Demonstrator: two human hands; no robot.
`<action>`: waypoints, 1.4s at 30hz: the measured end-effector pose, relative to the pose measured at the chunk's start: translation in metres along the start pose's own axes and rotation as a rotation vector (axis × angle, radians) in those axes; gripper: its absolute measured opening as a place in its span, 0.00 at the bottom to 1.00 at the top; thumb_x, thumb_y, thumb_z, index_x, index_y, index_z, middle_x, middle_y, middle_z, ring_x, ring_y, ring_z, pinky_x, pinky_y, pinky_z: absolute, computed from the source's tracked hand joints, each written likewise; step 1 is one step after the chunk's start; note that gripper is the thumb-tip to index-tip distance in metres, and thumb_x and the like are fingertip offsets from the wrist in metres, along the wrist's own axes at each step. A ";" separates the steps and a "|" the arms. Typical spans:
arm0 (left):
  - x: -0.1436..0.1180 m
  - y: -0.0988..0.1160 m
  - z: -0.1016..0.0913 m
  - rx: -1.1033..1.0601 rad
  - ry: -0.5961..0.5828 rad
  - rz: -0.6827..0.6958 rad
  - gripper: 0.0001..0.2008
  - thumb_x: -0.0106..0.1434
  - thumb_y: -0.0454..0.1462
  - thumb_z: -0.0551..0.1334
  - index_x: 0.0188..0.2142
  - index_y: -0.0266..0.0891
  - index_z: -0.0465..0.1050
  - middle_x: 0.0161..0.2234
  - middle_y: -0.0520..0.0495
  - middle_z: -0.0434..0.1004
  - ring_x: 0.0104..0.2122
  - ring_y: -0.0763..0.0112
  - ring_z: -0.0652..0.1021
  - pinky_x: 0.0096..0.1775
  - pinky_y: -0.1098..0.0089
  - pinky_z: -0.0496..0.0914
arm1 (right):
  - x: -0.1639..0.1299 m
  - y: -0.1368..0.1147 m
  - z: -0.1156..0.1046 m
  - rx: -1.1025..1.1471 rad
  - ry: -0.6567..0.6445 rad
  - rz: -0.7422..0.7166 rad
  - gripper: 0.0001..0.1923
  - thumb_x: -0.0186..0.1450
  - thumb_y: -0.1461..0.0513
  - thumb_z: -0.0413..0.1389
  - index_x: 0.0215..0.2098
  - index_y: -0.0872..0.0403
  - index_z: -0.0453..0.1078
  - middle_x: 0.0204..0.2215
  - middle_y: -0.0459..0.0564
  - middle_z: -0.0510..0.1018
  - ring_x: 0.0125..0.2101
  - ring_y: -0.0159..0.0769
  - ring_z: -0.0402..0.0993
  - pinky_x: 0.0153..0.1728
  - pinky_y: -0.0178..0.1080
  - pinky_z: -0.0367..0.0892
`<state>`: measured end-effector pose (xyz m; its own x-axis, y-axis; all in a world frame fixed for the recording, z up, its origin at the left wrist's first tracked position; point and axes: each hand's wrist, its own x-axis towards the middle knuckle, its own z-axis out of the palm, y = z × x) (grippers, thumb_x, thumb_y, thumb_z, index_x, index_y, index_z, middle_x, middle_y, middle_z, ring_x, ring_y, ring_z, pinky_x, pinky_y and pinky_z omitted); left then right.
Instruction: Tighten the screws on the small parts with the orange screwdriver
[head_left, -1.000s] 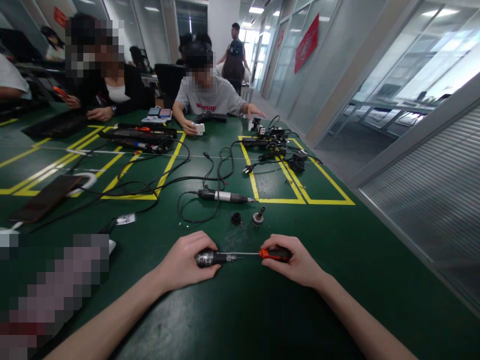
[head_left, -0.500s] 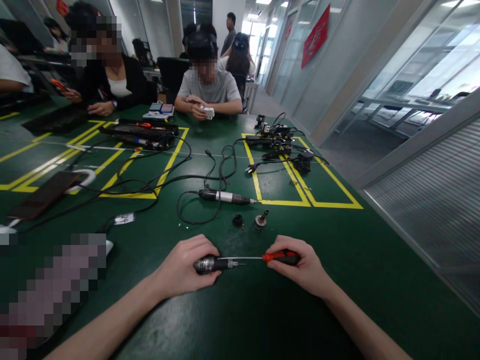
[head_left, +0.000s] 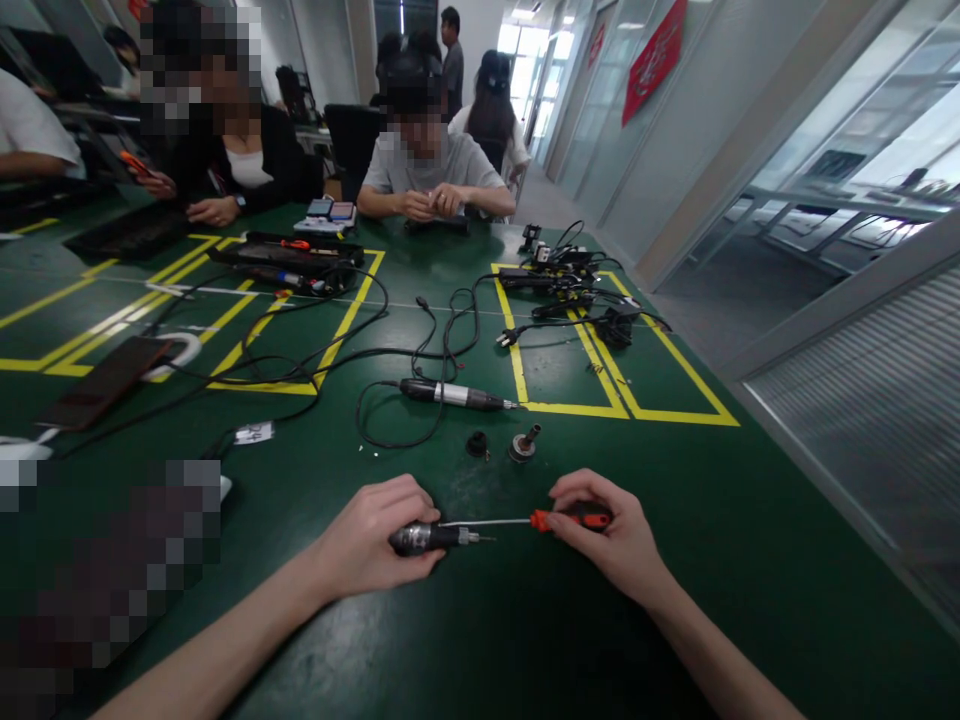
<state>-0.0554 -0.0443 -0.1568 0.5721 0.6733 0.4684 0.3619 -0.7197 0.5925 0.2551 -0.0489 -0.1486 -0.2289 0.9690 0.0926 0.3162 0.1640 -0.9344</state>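
My left hand [head_left: 379,530] is closed around a short dark cylindrical tool part [head_left: 429,539] with a thin metal tip pointing right. Between the fingers of my right hand [head_left: 615,525] is the red and black handle of a screwdriver [head_left: 544,520], the thumb resting on its side. The screwdriver's thin shaft runs left along the far side of the tool part, and its tip is hidden near my left fingers. Beyond my hands lie a small black round part [head_left: 477,445] and a round metal piece with a stem [head_left: 523,446].
A corded black and silver pen-shaped power tool [head_left: 454,395] lies farther off. Cables and adapters [head_left: 570,290] sit at the back right, a black tray of tools [head_left: 300,262] at the back left, a phone [head_left: 105,380] at left. A co-worker [head_left: 435,170] sits opposite.
My right fingers have shifted and loosened on the screwdriver handle, which has turned slightly. My left hand keeps its hold. The co-worker opposite no longer shows the white object and has moved both hands.
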 end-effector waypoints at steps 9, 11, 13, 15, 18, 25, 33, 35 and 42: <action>0.000 -0.001 -0.007 -0.059 0.029 -0.081 0.06 0.60 0.33 0.70 0.37 0.39 0.76 0.35 0.45 0.83 0.34 0.66 0.82 0.37 0.69 0.77 | 0.002 -0.001 0.006 0.068 -0.059 0.085 0.26 0.70 0.41 0.55 0.31 0.53 0.72 0.18 0.42 0.69 0.16 0.29 0.64 0.17 0.32 0.61; 0.001 -0.001 -0.008 -0.063 0.033 -0.078 0.06 0.60 0.33 0.71 0.36 0.39 0.76 0.35 0.46 0.83 0.34 0.67 0.82 0.36 0.70 0.77 | 0.004 -0.002 0.006 0.097 -0.037 0.108 0.23 0.67 0.42 0.60 0.32 0.53 0.72 0.20 0.43 0.72 0.17 0.29 0.64 0.18 0.32 0.61; 0.001 -0.001 -0.009 -0.062 0.031 -0.073 0.06 0.59 0.33 0.71 0.35 0.39 0.75 0.34 0.46 0.82 0.34 0.68 0.82 0.36 0.71 0.76 | 0.006 -0.003 0.005 0.121 -0.017 0.113 0.19 0.65 0.45 0.64 0.37 0.52 0.72 0.23 0.43 0.74 0.19 0.30 0.66 0.20 0.33 0.64; 0.001 -0.001 -0.009 -0.059 0.027 -0.072 0.06 0.59 0.33 0.71 0.35 0.38 0.75 0.34 0.47 0.82 0.34 0.68 0.82 0.36 0.71 0.76 | 0.008 -0.004 0.004 0.118 -0.004 0.073 0.17 0.62 0.49 0.67 0.39 0.52 0.73 0.26 0.45 0.76 0.24 0.31 0.70 0.26 0.34 0.69; 0.001 -0.003 -0.009 -0.052 0.019 -0.074 0.06 0.60 0.34 0.71 0.35 0.38 0.75 0.35 0.46 0.82 0.34 0.68 0.82 0.37 0.71 0.76 | 0.009 -0.001 0.004 0.090 0.003 0.030 0.16 0.62 0.50 0.67 0.34 0.53 0.73 0.27 0.46 0.76 0.26 0.32 0.72 0.29 0.35 0.69; 0.001 -0.007 -0.009 -0.031 0.011 -0.064 0.06 0.60 0.34 0.71 0.36 0.38 0.75 0.34 0.47 0.81 0.33 0.68 0.82 0.36 0.71 0.75 | 0.010 0.000 0.005 0.069 -0.009 0.061 0.18 0.67 0.48 0.61 0.32 0.53 0.72 0.20 0.42 0.70 0.20 0.30 0.63 0.23 0.34 0.60; -0.001 -0.009 -0.009 -0.023 0.044 -0.074 0.07 0.60 0.35 0.71 0.36 0.38 0.75 0.35 0.48 0.81 0.34 0.69 0.82 0.37 0.71 0.75 | 0.010 -0.004 0.006 0.046 -0.033 0.042 0.19 0.67 0.47 0.60 0.33 0.53 0.72 0.21 0.42 0.70 0.20 0.30 0.63 0.24 0.35 0.61; -0.001 -0.010 -0.008 -0.019 0.045 -0.074 0.07 0.61 0.35 0.71 0.36 0.38 0.75 0.35 0.48 0.81 0.33 0.69 0.81 0.37 0.71 0.75 | 0.010 -0.003 0.007 0.058 -0.049 0.065 0.21 0.68 0.45 0.58 0.31 0.53 0.71 0.17 0.40 0.66 0.18 0.29 0.59 0.22 0.34 0.59; 0.003 -0.011 -0.007 0.024 -0.078 -0.123 0.07 0.60 0.36 0.70 0.36 0.39 0.75 0.34 0.49 0.80 0.34 0.67 0.80 0.36 0.70 0.72 | 0.011 -0.008 0.004 0.001 -0.036 0.019 0.17 0.65 0.49 0.63 0.32 0.53 0.75 0.24 0.47 0.76 0.22 0.31 0.68 0.25 0.35 0.67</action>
<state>-0.0626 -0.0337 -0.1577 0.5774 0.7422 0.3402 0.4501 -0.6370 0.6258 0.2468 -0.0398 -0.1417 -0.2559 0.9646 0.0629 0.3198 0.1459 -0.9362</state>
